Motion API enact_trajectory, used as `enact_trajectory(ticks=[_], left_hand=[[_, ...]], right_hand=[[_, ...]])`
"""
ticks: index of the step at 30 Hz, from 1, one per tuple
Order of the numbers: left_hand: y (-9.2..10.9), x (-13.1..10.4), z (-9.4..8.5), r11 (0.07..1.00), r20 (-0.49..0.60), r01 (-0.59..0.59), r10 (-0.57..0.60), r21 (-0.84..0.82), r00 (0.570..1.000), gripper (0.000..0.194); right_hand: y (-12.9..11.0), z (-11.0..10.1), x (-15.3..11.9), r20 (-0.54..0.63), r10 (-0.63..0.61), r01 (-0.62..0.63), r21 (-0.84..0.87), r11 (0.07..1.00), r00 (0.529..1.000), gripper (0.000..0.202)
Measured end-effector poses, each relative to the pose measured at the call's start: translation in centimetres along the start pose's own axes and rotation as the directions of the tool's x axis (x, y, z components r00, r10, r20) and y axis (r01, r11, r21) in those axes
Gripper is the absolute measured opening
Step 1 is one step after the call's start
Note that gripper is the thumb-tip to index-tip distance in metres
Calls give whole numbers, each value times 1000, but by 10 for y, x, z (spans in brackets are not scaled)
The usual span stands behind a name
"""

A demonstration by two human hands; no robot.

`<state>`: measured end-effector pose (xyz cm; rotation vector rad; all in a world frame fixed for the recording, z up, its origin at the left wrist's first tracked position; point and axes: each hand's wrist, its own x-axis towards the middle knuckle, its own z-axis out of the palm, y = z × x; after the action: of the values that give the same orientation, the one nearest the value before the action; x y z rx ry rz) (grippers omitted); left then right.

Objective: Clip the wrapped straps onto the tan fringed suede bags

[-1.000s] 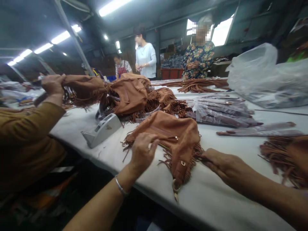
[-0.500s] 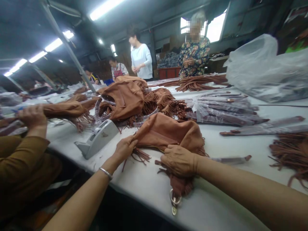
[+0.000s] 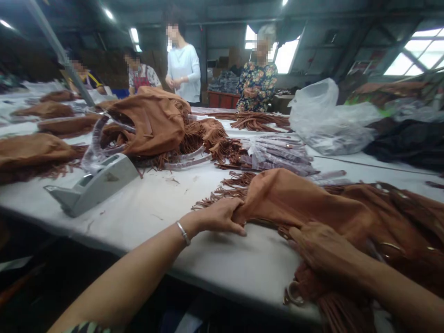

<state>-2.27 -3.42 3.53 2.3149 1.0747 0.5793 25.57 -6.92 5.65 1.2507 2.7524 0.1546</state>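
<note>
A tan fringed handbag point(image 3: 294, 199) lies on its side on the white table in front of me. My left hand point(image 3: 222, 216) has the bag's left end between thumb and fingers; part of the fingers is hidden behind the leather. Lower on the bag, my right hand point(image 3: 321, 245) grips its near edge with bent fingers. Dark brown fringe hangs below this hand, and a metal ring with a clasp point(image 3: 294, 293) lies near the table edge. More brown leather with fringe point(image 3: 409, 217) lies against the bag's right side.
A grey tape dispenser point(image 3: 95, 185) stands left of my hands. Behind it are a heap of tan bags point(image 3: 152, 122) and wrapped straps point(image 3: 277, 155). Clear plastic point(image 3: 326, 120) lies back right. Several people stand or sit across the table, including one in a floral top point(image 3: 256, 83).
My view has turned right. Both hands have shifted the bag rightward along the table, beside other brown leather. The co-worker's arm at the left is out of view.
</note>
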Motion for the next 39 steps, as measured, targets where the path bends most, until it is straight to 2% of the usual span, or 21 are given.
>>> enact_trajectory(ticks=[1, 2, 5, 7, 8, 10, 12, 13, 16, 17, 18, 20, 21, 23, 25, 28, 30, 33, 35, 36, 39], left_hand=[[-1, 2, 8, 999, 30, -13, 14, -37, 999, 65], [-3, 2, 14, 999, 29, -10, 12, -47, 1000, 65], [-9, -5, 20, 998, -34, 60, -59, 32, 998, 28], [-10, -9, 15, 980, -112, 176, -166, 93, 980, 18], [-10, -10, 10, 962, -174, 251, -230, 111, 958, 18], [-11, -8, -1, 910, -355, 394, -328, 131, 876, 19], [-14, -5, -12, 865, -506, 469, -328, 179, 798, 23], [-17, -4, -16, 846, -525, 482, -311, 226, 792, 24], [-26, -9, -17, 791, -403, 473, -317, 387, 859, 18], [-27, -13, -14, 779, -396, 471, -311, 414, 864, 17], [-26, -19, -10, 780, -438, 472, -285, 411, 852, 20], [-18, -32, -2, 845, -589, 448, -211, 291, 780, 26], [-12, -37, 1, 900, -632, 402, -215, 167, 744, 23], [6, -45, 8, 947, -607, 265, -320, -181, 728, 18], [23, -46, 14, 845, -510, 142, -436, -516, 741, 23], [44, -40, 24, 642, -451, -13, -523, -766, 723, 21], [52, -35, 31, 520, -416, -81, -570, -851, 709, 19], [56, -31, 38, 374, -386, -162, -665, -913, 639, 17], [55, -31, 40, 306, -360, -196, -705, -932, 611, 18], [54, -32, 40, 277, -342, -203, -712, -939, 613, 20], [51, -36, 41, 186, -276, -205, -698, -961, 660, 25]], right_hand=[[4, 10, -4, 11, 33, -33, 11, 999, 999, 28], [7, 18, -6, 10, 55, -55, 28, 998, 998, 29], [11, 23, -2, 8, 89, -89, 100, 991, 996, 27], [11, 15, 2, 11, 121, -122, 116, 986, 993, 28], [11, 10, 3, 10, 152, -152, 115, 982, 988, 30], [7, 3, 6, 5, 209, -208, 120, 971, 978, 35], [-2, 0, 11, 20, 251, -251, 152, 956, 968, 37], [-7, 0, 14, 37, 266, -269, 180, 946, 963, 36], [-22, 0, 25, 73, 318, -323, 343, 882, 945, 31], [-26, -3, 29, 71, 332, -329, 431, 840, 941, 30], [-29, -8, 33, 66, 342, -323, 529, 784, 938, 29], [-34, -22, 40, 63, 333, -274, 720, 638, 941, 31], [-37, -31, 43, 68, 304, -236, 794, 560, 950, 32], [-43, -46, 50, 85, 221, -173, 894, 414, 972, 31], [-49, -54, 57, 110, 163, -154, 946, 286, 980, 31], [-59, -52, 70, 154, 152, -175, 975, 135, 976, 34], [-65, -47, 77, 159, 151, -174, 980, 93, 976, 34], [-74, -45, 85, 147, 139, -159, 985, 73, 979, 29], [-80, -47, 88, 127, 121, -133, 991, 36, 984, 29], [-82, -47, 89, 111, 115, -114, 993, 22, 987, 28], [-86, -47, 93, 38, 122, -40, 999, 8, 992, 21]])
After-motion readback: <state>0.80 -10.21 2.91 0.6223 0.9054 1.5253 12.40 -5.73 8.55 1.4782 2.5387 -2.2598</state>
